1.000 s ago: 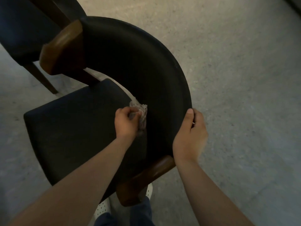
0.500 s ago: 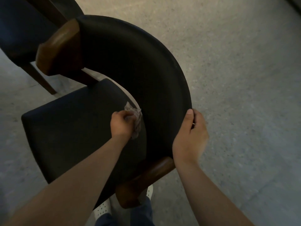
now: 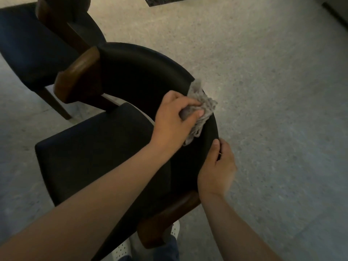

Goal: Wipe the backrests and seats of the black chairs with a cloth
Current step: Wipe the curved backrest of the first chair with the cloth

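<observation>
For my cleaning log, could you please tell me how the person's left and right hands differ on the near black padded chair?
The left hand grips a crumpled grey cloth; the right hand holds no cloth. The left hand sits farther along the top rim of the curved black backrest; the right hand clasps that rim nearer the brown wooden armrest, thumb laid on it. Both are on the same backrest.

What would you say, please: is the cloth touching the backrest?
Touching. The head view shows the left hand gripping the cloth, which drapes over the backrest rim with no gap.
</observation>
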`<state>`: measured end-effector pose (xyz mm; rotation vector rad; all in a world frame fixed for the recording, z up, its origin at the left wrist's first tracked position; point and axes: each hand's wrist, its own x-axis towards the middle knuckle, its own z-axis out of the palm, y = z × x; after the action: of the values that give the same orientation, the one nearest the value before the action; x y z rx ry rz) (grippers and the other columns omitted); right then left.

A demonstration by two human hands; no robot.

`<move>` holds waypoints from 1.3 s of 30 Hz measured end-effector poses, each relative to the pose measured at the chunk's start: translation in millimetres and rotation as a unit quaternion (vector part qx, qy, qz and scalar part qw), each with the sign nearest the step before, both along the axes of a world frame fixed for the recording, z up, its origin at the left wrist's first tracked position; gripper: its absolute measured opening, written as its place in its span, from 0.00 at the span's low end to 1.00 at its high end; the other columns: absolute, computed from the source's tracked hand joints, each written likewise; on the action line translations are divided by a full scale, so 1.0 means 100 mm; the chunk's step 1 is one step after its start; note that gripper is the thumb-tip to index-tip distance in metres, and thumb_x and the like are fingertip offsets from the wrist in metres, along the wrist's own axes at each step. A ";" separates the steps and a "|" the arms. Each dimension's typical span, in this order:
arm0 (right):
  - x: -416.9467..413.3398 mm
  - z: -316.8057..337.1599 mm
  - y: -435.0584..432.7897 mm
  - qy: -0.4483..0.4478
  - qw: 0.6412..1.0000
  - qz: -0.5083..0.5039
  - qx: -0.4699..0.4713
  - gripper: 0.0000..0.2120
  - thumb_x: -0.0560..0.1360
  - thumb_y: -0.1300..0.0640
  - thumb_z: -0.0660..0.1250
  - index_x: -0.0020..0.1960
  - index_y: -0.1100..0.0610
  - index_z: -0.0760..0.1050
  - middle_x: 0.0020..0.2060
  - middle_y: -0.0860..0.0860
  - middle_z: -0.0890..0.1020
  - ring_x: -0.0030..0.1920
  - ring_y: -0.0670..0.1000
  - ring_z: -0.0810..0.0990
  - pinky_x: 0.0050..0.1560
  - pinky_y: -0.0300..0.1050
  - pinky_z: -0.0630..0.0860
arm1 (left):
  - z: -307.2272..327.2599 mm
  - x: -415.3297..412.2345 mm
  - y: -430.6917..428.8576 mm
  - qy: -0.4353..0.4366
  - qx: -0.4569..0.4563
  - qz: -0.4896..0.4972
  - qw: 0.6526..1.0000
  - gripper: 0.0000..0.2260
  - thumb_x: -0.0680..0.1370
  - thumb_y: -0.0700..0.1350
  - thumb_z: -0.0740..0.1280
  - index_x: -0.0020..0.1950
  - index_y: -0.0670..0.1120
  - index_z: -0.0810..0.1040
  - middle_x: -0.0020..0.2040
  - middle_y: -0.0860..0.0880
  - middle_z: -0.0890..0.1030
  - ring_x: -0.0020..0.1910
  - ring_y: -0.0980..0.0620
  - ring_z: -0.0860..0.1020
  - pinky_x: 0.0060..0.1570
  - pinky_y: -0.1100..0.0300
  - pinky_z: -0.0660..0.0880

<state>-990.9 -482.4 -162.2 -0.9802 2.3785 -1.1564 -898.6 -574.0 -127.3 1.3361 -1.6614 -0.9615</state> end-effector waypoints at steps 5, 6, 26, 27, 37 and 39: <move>0.00 -0.01 -0.01 0.002 1.000 -0.005 -0.003 0.21 0.82 0.46 0.52 0.63 0.56 0.77 0.53 0.50 0.82 0.50 0.47 0.79 0.47 0.42 0.74 | -0.09 -0.19 -0.03 -0.046 -0.021 -0.059 0.997 0.11 0.74 0.48 0.74 0.54 0.50 0.82 0.51 0.54 0.71 0.50 0.59 0.73 0.51 0.70 0.72; 0.00 -0.01 -0.01 0.005 1.000 -0.004 -0.003 0.22 0.81 0.46 0.52 0.63 0.57 0.76 0.54 0.50 0.82 0.50 0.47 0.79 0.47 0.42 0.74 | -0.12 -0.20 -0.04 -0.048 -0.014 -0.051 0.997 0.11 0.73 0.49 0.74 0.54 0.50 0.82 0.51 0.54 0.71 0.50 0.59 0.73 0.51 0.69 0.72; -0.01 -0.01 0.00 0.022 1.000 -0.004 0.017 0.20 0.83 0.48 0.53 0.62 0.57 0.77 0.52 0.49 0.82 0.49 0.45 0.78 0.45 0.34 0.72 | -0.19 0.08 -0.03 -0.004 0.051 0.086 0.995 0.06 0.75 0.48 0.72 0.49 0.52 0.77 0.54 0.53 0.72 0.50 0.63 0.72 0.50 0.79 0.67; 0.00 0.00 0.00 0.025 1.000 -0.003 0.017 0.21 0.82 0.47 0.52 0.62 0.58 0.77 0.53 0.50 0.82 0.49 0.47 0.79 0.46 0.37 0.73 | -0.15 0.00 -0.04 0.003 0.051 0.072 0.996 0.07 0.75 0.49 0.73 0.49 0.53 0.76 0.55 0.54 0.71 0.52 0.63 0.73 0.51 0.79 0.67; 0.00 -0.02 -0.01 0.022 1.000 0.003 0.008 0.23 0.80 0.46 0.51 0.62 0.57 0.77 0.52 0.50 0.83 0.48 0.49 0.80 0.45 0.43 0.75 | -0.14 -0.43 -0.13 -0.037 0.021 0.052 0.998 0.11 0.72 0.55 0.74 0.52 0.56 0.77 0.55 0.55 0.68 0.54 0.56 0.72 0.53 0.61 0.75; -0.01 -0.03 -0.01 0.024 1.000 0.003 0.008 0.24 0.80 0.44 0.50 0.62 0.56 0.77 0.52 0.50 0.83 0.49 0.49 0.80 0.46 0.45 0.77 | -0.14 -0.43 -0.15 -0.029 0.023 0.057 0.998 0.10 0.72 0.54 0.74 0.49 0.56 0.77 0.54 0.54 0.69 0.52 0.57 0.73 0.51 0.63 0.75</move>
<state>-991.4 -483.5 -165.0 -1.0205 2.4156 -1.1225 -941.7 -588.5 -141.8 1.4855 -1.5957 -0.9078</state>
